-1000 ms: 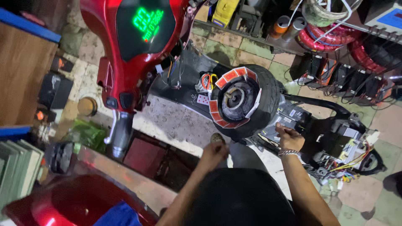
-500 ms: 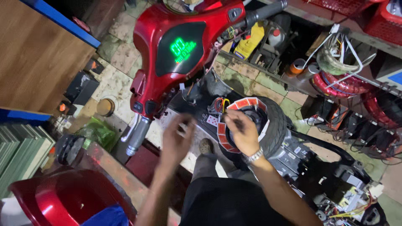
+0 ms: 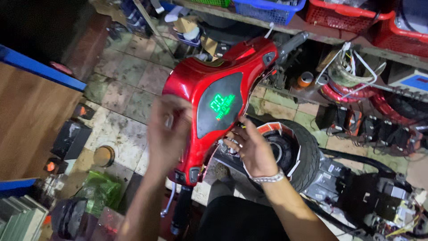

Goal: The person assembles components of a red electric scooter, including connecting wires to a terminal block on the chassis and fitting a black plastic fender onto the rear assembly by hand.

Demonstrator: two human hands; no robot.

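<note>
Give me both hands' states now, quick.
Left hand: blurred, over the red handlebar cover; open or closed cannot be told.
Right hand: open, fingers spread, holding nothing, beside the display.

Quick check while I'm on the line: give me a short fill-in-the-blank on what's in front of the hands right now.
1. The handlebar cover between the hands is glossy ____.
2. Its dark display panel glows with ____ figures.
3. The metal bracelet sits on the wrist of the ____ hand.
4. The tyre lies on the ____ hand's side of the cover.

Missing words: red; green; right; right
</note>
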